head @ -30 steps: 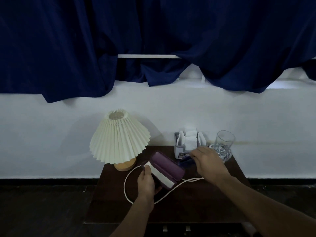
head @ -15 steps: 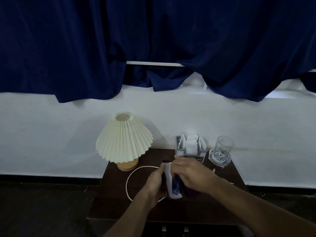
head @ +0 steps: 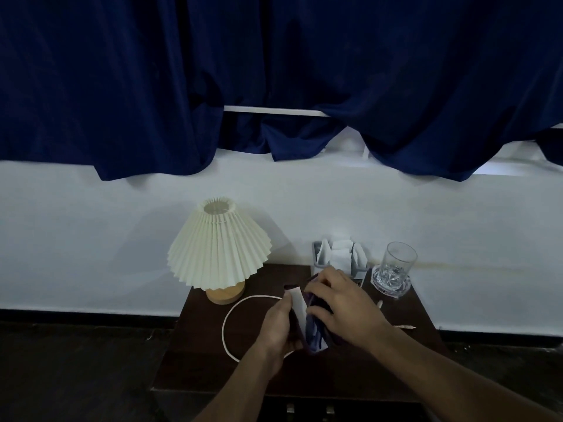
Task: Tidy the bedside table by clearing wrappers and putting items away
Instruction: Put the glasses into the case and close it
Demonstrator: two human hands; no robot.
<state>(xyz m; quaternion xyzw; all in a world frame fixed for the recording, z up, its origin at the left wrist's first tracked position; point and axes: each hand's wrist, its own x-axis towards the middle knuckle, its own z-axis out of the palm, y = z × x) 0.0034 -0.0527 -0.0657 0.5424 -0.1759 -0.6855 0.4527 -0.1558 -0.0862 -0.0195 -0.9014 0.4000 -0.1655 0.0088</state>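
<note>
Over dark wooden table (head: 195, 345), left hand (head: 275, 325) gripping purple pouch (head: 307, 327), right hand (head: 344, 309) clutching it, pleated lamp (head: 217, 251) beside

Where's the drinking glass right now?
In the head view, the drinking glass stands upright at the bedside table's back right corner, just right of the grey tissue holder and beyond the right hand.

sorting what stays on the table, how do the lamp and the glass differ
The lamp sits at the table's back left; the drinking glass sits at the back right. The lamp has an opaque, pleated cream shade on a round wooden base; the glass is clear with a cut-pattern bottom. The lamp stands taller and wider than the glass. Both are upright, near the wall and untouched by either hand.
</note>
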